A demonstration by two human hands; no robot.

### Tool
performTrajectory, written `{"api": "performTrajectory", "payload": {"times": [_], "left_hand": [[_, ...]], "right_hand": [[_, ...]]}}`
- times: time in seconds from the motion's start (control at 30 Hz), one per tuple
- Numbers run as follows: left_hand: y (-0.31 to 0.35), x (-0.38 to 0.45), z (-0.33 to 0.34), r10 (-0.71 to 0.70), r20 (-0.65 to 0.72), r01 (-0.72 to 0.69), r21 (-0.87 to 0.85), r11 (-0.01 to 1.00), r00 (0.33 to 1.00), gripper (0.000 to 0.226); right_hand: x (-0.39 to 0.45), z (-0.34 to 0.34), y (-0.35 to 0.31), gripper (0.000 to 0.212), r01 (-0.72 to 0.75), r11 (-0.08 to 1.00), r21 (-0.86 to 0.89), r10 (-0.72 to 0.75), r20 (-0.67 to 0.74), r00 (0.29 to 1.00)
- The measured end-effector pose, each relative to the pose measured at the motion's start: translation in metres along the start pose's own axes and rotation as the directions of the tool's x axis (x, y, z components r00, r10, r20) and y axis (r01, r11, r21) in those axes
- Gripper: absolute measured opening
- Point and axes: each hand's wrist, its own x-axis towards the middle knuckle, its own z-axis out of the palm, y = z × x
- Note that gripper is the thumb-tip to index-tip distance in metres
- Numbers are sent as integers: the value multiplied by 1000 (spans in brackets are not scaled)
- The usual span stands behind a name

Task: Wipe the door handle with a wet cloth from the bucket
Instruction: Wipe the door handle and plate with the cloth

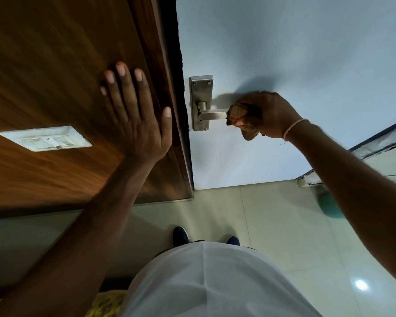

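At the door handle, right hand grips cloth; left hand flat on wood panel.

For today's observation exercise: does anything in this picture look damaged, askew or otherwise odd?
Nothing stands out on the door handle or its plate. The right hand grips a brown cloth around the lever's end; the left hand rests flat on the wood panel. Only the switch plate looks grimy.

A pale tiled floor carries everything here. Two dark shoes stand on it near the door's foot, and a green round thing, partly hidden, sits to the right.
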Motion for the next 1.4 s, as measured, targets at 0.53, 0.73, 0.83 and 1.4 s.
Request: {"api": "performTrajectory", "payload": {"times": [0.53, 0.73, 0.83, 1.4], "left_hand": [[3, 0, 2, -25, 3, 25, -12, 1000, 1000, 75], [3, -1, 2, -13, 11, 14, -17, 1000, 1000, 75], [1, -1, 3, -10, 3, 11, -35, 999, 1000, 74], [0, -2, 6, 3, -10, -3, -22, 1000, 1000, 74]], "right_hand": [[-20, 118, -52, 42, -65, -432, 899, 335, 227, 915], [1, 118, -78, 57, -115, -612, 782, 268, 342, 901], [-10, 102, -53, 45, -32, -631, 775, 319, 296, 901], [-12, 84, -49, 46, 68, -624, 779, 439, 277, 855]]}}
